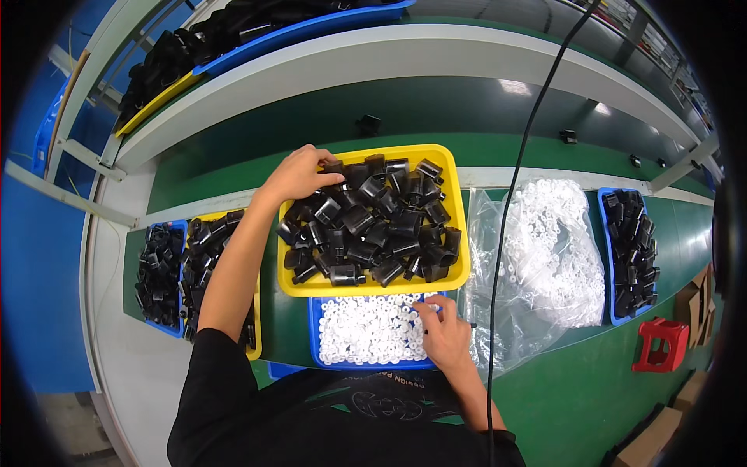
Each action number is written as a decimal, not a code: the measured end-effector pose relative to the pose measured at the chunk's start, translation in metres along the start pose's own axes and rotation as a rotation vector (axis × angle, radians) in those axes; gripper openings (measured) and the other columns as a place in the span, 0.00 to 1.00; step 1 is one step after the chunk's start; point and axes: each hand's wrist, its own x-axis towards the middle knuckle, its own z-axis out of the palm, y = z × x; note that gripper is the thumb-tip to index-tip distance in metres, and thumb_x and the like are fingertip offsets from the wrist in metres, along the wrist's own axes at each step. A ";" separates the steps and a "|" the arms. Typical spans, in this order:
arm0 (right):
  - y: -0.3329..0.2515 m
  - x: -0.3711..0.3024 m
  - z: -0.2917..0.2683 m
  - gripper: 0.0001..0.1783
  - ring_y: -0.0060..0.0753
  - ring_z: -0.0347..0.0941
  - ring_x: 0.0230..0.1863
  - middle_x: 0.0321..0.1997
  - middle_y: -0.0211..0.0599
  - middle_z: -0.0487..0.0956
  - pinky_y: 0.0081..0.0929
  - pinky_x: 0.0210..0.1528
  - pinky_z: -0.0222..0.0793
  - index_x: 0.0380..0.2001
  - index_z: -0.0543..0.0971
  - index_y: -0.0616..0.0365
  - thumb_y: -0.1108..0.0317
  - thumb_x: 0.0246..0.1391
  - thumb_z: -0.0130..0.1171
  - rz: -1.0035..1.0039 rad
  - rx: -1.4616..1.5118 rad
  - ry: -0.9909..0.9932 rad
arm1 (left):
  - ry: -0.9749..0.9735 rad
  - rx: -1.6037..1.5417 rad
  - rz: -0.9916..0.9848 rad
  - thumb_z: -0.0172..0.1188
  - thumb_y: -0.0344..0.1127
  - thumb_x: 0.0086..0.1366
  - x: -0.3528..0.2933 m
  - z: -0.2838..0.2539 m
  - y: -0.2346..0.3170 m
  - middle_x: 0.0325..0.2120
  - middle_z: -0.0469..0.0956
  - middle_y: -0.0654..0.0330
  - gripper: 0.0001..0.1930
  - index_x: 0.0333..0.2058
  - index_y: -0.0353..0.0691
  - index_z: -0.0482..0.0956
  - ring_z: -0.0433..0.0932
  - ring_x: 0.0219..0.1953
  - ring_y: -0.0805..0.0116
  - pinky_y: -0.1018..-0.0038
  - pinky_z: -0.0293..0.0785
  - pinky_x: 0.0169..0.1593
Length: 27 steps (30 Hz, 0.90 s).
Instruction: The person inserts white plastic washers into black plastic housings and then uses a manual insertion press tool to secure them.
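Observation:
My left hand (299, 174) reaches to the far left corner of a yellow tray (366, 289) heaped with black plastic fittings (359, 219). Its thumb and fingers close round one black plastic fitting (333, 167) at the edge of the heap. Lower down, my right hand (447, 336) is over the right end of a blue tray (315, 342) full of small white washers (369, 331). Its fingers are bent and pressed together at the washers. A small dark tip (472, 324) shows beside that hand; what the fingers hold is hidden.
A clear plastic bag of white washers (554, 249) lies right of the trays. Blue trays with black parts stand at the far right (612, 300) and far left (175, 227). A black cable (513, 183) hangs across the view. A red stool (661, 345) stands on the floor.

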 end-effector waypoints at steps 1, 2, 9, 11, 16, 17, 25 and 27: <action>0.000 0.001 -0.002 0.15 0.34 0.75 0.21 0.42 0.36 0.77 0.27 0.19 0.69 0.38 0.79 0.54 0.78 0.44 0.61 -0.025 0.008 0.031 | 0.068 -0.017 0.036 0.69 0.45 0.54 -0.002 0.005 -0.001 0.37 0.79 0.48 0.21 0.42 0.37 0.80 0.77 0.45 0.58 0.65 0.72 0.49; 0.000 0.001 -0.003 0.14 0.34 0.74 0.20 0.40 0.34 0.78 0.27 0.19 0.69 0.36 0.79 0.55 0.78 0.42 0.62 -0.051 0.017 0.061 | 0.136 -0.034 0.071 0.69 0.42 0.54 -0.004 0.008 -0.002 0.32 0.80 0.49 0.18 0.38 0.35 0.80 0.78 0.41 0.58 0.64 0.73 0.47; -0.008 0.004 -0.005 0.13 0.33 0.74 0.20 0.30 0.32 0.78 0.26 0.19 0.69 0.33 0.81 0.57 0.79 0.39 0.64 -0.134 0.037 0.115 | 0.201 -0.319 -0.030 0.70 0.31 0.51 -0.038 0.008 0.011 0.33 0.76 0.53 0.16 0.36 0.35 0.75 0.77 0.40 0.60 0.69 0.73 0.45; -0.015 0.002 -0.011 0.14 0.33 0.74 0.19 0.29 0.33 0.77 0.26 0.19 0.69 0.34 0.82 0.57 0.79 0.39 0.65 -0.109 0.055 0.112 | 0.462 -0.287 0.192 0.68 0.27 0.50 -0.058 0.016 0.022 0.36 0.73 0.55 0.15 0.36 0.35 0.75 0.76 0.41 0.60 0.69 0.73 0.46; -0.030 0.008 -0.027 0.14 0.37 0.78 0.25 0.34 0.38 0.79 0.27 0.23 0.73 0.38 0.82 0.60 0.79 0.43 0.65 0.017 0.124 0.058 | 0.533 -0.394 0.351 0.65 0.21 0.44 -0.123 0.033 0.067 0.35 0.71 0.58 0.18 0.38 0.37 0.81 0.76 0.39 0.63 0.71 0.75 0.44; -0.032 0.012 -0.031 0.14 0.37 0.78 0.25 0.34 0.38 0.79 0.27 0.23 0.73 0.38 0.82 0.60 0.79 0.43 0.65 0.026 0.124 0.026 | 0.529 -0.478 0.365 0.65 0.19 0.41 -0.134 0.038 0.076 0.35 0.72 0.59 0.21 0.39 0.37 0.82 0.75 0.39 0.64 0.72 0.74 0.43; -0.060 0.037 -0.055 0.15 0.37 0.77 0.34 0.36 0.44 0.79 0.24 0.32 0.72 0.38 0.81 0.64 0.83 0.43 0.66 0.136 0.405 0.007 | 0.463 -0.781 0.384 0.65 0.16 0.43 -0.181 0.067 0.084 0.41 0.79 0.53 0.28 0.48 0.33 0.78 0.79 0.40 0.58 0.70 0.77 0.41; -0.061 0.040 -0.055 0.15 0.32 0.74 0.30 0.35 0.39 0.77 0.22 0.28 0.68 0.38 0.82 0.63 0.82 0.43 0.67 0.153 0.467 -0.066 | 0.466 -0.754 0.408 0.66 0.16 0.42 -0.186 0.069 0.081 0.41 0.80 0.52 0.29 0.49 0.33 0.77 0.79 0.40 0.57 0.69 0.77 0.41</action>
